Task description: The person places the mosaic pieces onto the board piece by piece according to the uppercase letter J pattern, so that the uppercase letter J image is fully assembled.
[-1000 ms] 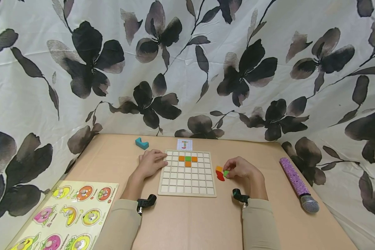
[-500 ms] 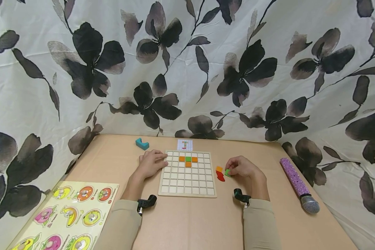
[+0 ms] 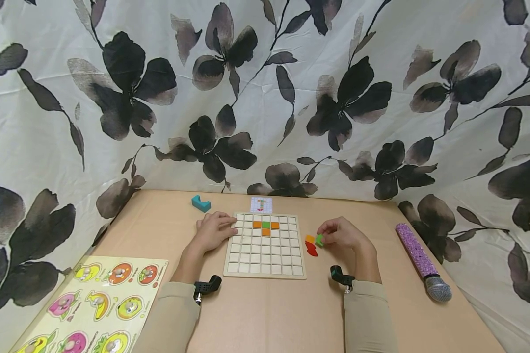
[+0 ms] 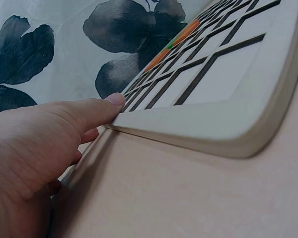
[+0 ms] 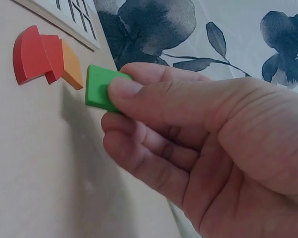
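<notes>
My right hand (image 3: 342, 235) pinches a green square tile (image 5: 98, 89) between thumb and fingertips, off the tabletop. Just left of it lie two red curved pieces (image 5: 27, 57) and an orange tile (image 5: 72, 64), close together. At the left side of a white gridded board (image 3: 265, 276), my left hand (image 3: 214, 231) rests its fingers on the edge. Its thumb touches the board's rim in the left wrist view. On the grid, a green tile (image 3: 266, 224) sits between two orange tiles in one row, with another orange tile (image 3: 266, 233) below it.
Behind the board lies a small pattern card (image 3: 261, 204), with a teal block (image 3: 200, 203) to its left. A fruit-picture board (image 3: 159, 267) lies at the front left, a glittery purple microphone (image 3: 419, 252) at the right. A floral cloth (image 3: 274, 127) hangs behind the table.
The right hand shifts slightly right, then back left and a little farther from me, turning the green tile in its fingers. The left hand and the board stay put.
</notes>
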The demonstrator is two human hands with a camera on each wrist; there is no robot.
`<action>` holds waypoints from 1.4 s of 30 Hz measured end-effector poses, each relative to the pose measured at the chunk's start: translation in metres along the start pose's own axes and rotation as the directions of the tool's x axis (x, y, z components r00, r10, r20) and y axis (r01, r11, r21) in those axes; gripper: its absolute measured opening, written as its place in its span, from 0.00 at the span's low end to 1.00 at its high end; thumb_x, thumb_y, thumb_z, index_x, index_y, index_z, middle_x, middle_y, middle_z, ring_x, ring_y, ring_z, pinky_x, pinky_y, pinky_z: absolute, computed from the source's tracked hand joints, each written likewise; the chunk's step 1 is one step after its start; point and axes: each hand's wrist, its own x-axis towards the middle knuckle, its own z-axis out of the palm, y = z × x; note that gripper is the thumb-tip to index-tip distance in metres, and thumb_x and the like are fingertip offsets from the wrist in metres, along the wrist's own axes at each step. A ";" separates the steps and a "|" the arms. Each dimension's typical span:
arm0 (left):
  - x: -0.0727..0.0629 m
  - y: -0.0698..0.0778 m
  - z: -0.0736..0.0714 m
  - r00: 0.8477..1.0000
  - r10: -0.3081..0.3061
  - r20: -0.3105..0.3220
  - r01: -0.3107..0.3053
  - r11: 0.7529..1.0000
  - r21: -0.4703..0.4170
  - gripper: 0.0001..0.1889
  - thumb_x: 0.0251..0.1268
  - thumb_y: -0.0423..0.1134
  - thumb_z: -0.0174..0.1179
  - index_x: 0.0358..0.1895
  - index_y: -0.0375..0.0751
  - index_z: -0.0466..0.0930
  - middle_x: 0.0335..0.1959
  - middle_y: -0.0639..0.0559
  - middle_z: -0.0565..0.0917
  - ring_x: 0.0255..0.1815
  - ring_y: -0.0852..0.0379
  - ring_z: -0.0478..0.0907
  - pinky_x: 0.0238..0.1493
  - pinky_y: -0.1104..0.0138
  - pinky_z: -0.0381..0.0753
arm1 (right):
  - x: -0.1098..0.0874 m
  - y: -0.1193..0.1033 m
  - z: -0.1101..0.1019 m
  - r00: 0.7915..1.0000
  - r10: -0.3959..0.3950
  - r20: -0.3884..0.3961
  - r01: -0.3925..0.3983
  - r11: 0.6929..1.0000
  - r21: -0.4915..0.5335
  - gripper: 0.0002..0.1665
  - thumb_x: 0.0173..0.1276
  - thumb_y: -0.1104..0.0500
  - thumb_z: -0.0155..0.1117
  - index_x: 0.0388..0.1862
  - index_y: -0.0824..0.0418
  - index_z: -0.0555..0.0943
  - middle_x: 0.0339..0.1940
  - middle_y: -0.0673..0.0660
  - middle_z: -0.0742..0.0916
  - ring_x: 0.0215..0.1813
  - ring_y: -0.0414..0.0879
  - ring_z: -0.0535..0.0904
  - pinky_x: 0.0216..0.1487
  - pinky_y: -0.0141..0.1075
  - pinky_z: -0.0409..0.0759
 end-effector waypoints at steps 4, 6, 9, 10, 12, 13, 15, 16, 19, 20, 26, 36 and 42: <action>-0.001 0.000 0.000 1.000 -0.001 0.000 0.001 1.000 0.004 0.22 0.70 0.51 0.68 0.64 0.50 0.85 0.66 0.47 0.80 0.64 0.45 0.68 0.59 0.47 0.53 | 0.000 -0.004 0.000 1.000 -0.015 -0.022 0.015 1.000 -0.003 0.11 0.68 0.71 0.69 0.48 0.70 0.86 0.41 0.67 0.89 0.38 0.52 0.82 0.44 0.40 0.83; -0.001 0.000 0.000 1.000 0.000 0.001 0.000 1.000 0.007 0.22 0.70 0.51 0.68 0.64 0.50 0.85 0.66 0.47 0.80 0.64 0.45 0.68 0.58 0.47 0.53 | 0.000 -0.006 0.000 0.999 -0.029 -0.028 0.029 0.999 -0.016 0.11 0.67 0.71 0.69 0.49 0.69 0.87 0.40 0.68 0.88 0.38 0.52 0.81 0.43 0.40 0.82; -0.001 0.000 0.000 1.000 0.004 0.000 -0.004 1.000 0.011 0.23 0.70 0.51 0.68 0.64 0.49 0.85 0.66 0.47 0.80 0.64 0.45 0.68 0.58 0.46 0.53 | 0.002 -0.008 0.001 0.998 -0.045 -0.031 0.044 0.999 -0.031 0.12 0.66 0.71 0.70 0.49 0.68 0.87 0.40 0.68 0.87 0.38 0.51 0.81 0.43 0.38 0.82; -0.001 0.000 0.000 1.000 0.005 -0.001 -0.005 1.000 0.011 0.23 0.70 0.51 0.68 0.64 0.49 0.85 0.66 0.47 0.80 0.64 0.45 0.68 0.59 0.46 0.53 | 0.002 -0.009 0.001 0.998 -0.045 -0.033 0.044 0.998 -0.033 0.12 0.66 0.71 0.70 0.49 0.68 0.87 0.40 0.67 0.87 0.38 0.51 0.80 0.43 0.38 0.82; 0.000 -0.001 0.000 1.000 0.005 -0.002 -0.005 1.000 0.010 0.22 0.70 0.51 0.68 0.64 0.49 0.85 0.66 0.47 0.80 0.63 0.45 0.68 0.59 0.46 0.53 | 0.003 -0.010 0.002 0.998 -0.048 -0.035 0.047 0.998 -0.041 0.12 0.66 0.71 0.70 0.48 0.67 0.87 0.39 0.66 0.87 0.39 0.51 0.80 0.45 0.38 0.81; 0.000 -0.001 0.000 1.000 0.005 -0.002 -0.005 1.000 0.010 0.22 0.70 0.51 0.68 0.64 0.49 0.85 0.66 0.48 0.80 0.63 0.45 0.68 0.59 0.46 0.53 | 0.003 -0.010 0.002 0.998 -0.049 -0.038 0.047 0.998 -0.049 0.12 0.65 0.72 0.69 0.48 0.67 0.87 0.39 0.65 0.88 0.39 0.51 0.80 0.45 0.39 0.81; 0.000 -0.001 0.000 1.000 0.004 -0.001 -0.004 1.000 0.010 0.22 0.70 0.51 0.68 0.64 0.49 0.85 0.66 0.48 0.80 0.63 0.45 0.68 0.59 0.47 0.53 | 0.004 -0.010 0.003 0.998 -0.051 -0.048 0.048 0.996 -0.072 0.13 0.65 0.72 0.69 0.47 0.65 0.88 0.39 0.63 0.88 0.40 0.51 0.80 0.47 0.39 0.81; 0.000 -0.001 0.000 1.000 0.003 0.000 -0.003 1.000 0.010 0.22 0.70 0.51 0.68 0.64 0.49 0.85 0.66 0.48 0.80 0.63 0.45 0.68 0.59 0.47 0.53 | 0.004 -0.010 0.003 0.997 -0.053 -0.052 0.048 0.995 -0.083 0.13 0.64 0.73 0.69 0.47 0.65 0.88 0.38 0.62 0.88 0.41 0.51 0.80 0.48 0.39 0.80; 0.000 -0.001 0.000 1.000 0.005 0.001 -0.005 1.000 0.015 0.22 0.71 0.51 0.67 0.64 0.49 0.85 0.66 0.48 0.80 0.62 0.45 0.68 0.59 0.47 0.53 | 0.005 -0.011 0.005 0.996 -0.055 -0.066 0.047 0.993 -0.110 0.14 0.65 0.73 0.67 0.46 0.62 0.88 0.38 0.61 0.88 0.42 0.51 0.79 0.50 0.40 0.79; 0.000 0.000 0.000 1.000 0.004 0.001 -0.004 1.000 0.015 0.22 0.71 0.51 0.68 0.64 0.49 0.85 0.66 0.48 0.80 0.62 0.45 0.68 0.59 0.47 0.53 | 0.005 -0.012 0.006 0.996 -0.054 -0.072 0.046 0.993 -0.112 0.14 0.65 0.73 0.67 0.46 0.62 0.88 0.38 0.61 0.88 0.43 0.51 0.79 0.50 0.40 0.79; -0.001 0.001 0.000 1.000 0.001 0.002 -0.001 1.000 0.016 0.22 0.71 0.50 0.67 0.64 0.49 0.85 0.66 0.47 0.80 0.63 0.45 0.68 0.59 0.46 0.54 | 0.008 -0.016 0.010 0.991 -0.102 -0.083 0.093 0.990 -0.108 0.13 0.65 0.74 0.66 0.47 0.66 0.88 0.38 0.61 0.88 0.41 0.51 0.80 0.49 0.37 0.80; 0.000 0.002 -0.001 1.000 0.002 0.004 -0.003 1.000 0.018 0.22 0.71 0.51 0.67 0.64 0.49 0.85 0.66 0.47 0.80 0.63 0.45 0.68 0.59 0.46 0.54 | 0.015 -0.023 0.023 0.990 -0.124 -0.071 0.119 0.990 -0.074 0.12 0.63 0.67 0.77 0.45 0.63 0.89 0.35 0.58 0.89 0.38 0.51 0.81 0.47 0.38 0.81; -0.001 0.002 -0.001 1.000 0.002 0.004 -0.002 1.000 0.012 0.22 0.71 0.50 0.67 0.64 0.49 0.85 0.65 0.47 0.80 0.64 0.44 0.68 0.59 0.46 0.54 | 0.020 -0.028 0.031 0.987 -0.152 -0.052 0.148 0.987 -0.069 0.13 0.61 0.66 0.78 0.45 0.64 0.89 0.35 0.58 0.89 0.37 0.49 0.82 0.43 0.33 0.81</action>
